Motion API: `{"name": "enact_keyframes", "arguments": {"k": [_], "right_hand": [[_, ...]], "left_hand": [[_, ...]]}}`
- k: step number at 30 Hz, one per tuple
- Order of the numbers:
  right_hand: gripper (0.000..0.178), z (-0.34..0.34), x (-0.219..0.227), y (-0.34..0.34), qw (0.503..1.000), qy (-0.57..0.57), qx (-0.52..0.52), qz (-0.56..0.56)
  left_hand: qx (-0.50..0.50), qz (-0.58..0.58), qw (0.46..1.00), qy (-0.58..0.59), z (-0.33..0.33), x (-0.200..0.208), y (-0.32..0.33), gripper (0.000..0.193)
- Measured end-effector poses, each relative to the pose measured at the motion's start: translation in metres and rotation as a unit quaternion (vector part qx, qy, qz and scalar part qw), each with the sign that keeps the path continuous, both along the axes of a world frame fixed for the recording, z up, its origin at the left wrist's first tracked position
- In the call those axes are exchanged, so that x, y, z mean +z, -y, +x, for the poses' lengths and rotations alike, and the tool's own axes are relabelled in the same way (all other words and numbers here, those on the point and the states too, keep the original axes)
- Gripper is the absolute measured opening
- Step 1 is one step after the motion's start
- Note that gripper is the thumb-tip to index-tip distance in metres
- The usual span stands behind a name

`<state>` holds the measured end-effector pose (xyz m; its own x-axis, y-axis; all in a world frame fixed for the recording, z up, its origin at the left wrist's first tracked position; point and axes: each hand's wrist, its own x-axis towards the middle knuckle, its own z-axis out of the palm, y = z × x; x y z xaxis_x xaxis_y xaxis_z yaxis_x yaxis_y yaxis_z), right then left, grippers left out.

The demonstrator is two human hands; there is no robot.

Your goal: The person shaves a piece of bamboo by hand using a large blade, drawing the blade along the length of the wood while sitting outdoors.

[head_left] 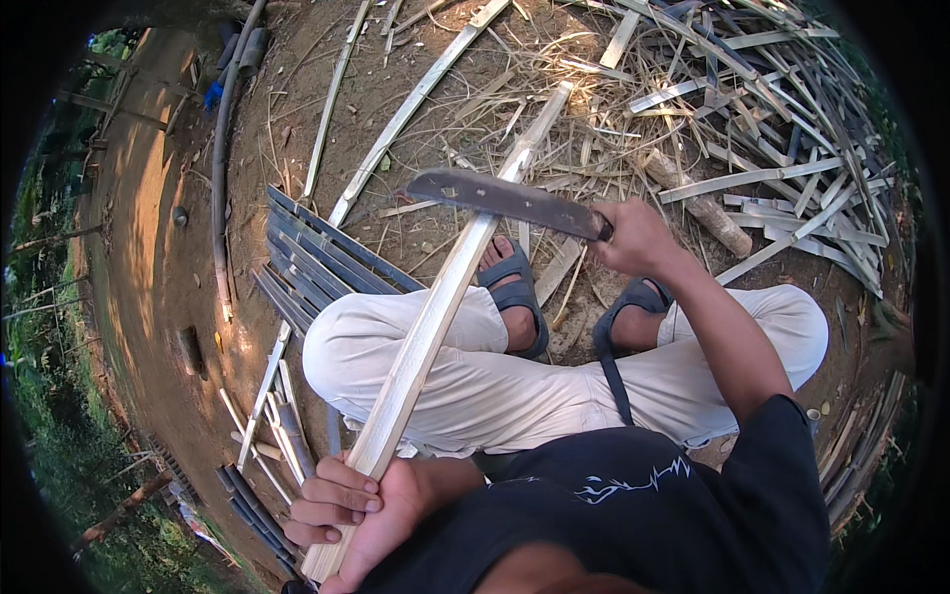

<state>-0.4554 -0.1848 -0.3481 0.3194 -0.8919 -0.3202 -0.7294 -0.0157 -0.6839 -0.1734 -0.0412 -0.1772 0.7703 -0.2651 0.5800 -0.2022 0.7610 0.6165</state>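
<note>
Obscured and cropped parts, head view.
Machete (500, 198) handle mostly covered by right hand (633, 238); pale strip (426, 337) hidden in part under blade and left hand (361, 500); dark slats (327, 252) partly behind left knee (341, 337); blue object (214, 95) too small to identify.

On the brown ground (158, 327) lies a long pole (220, 178), and beside it is a small blue object (214, 95). A short log (720, 226) lies at the edge of a large heap of split strips (752, 179). At the far left are green plants (59, 416).
</note>
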Motion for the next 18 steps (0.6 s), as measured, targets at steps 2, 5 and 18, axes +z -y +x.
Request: {"name": "enact_keyframes", "arguments": {"k": [2, 5, 18], "right_hand": [[0.018, -0.017, -0.009, 0.029, 0.994, -0.037, -0.065, 0.078], [0.02, -0.009, -0.006, 0.013, 1.0, 0.008, 0.011, -0.005], [0.019, -0.023, -0.02, 0.041, 0.998, -0.025, -0.037, 0.038]], "left_hand": [[0.024, -0.002, 1.0, -0.012, -0.006, 0.0, 0.012, 0.065], [-0.001, -0.005, 1.0, 0.009, 0.004, -0.004, 0.002, 0.065], [-0.112, -0.031, 0.993, 0.012, 0.001, -0.004, 0.004, 0.066]]}}
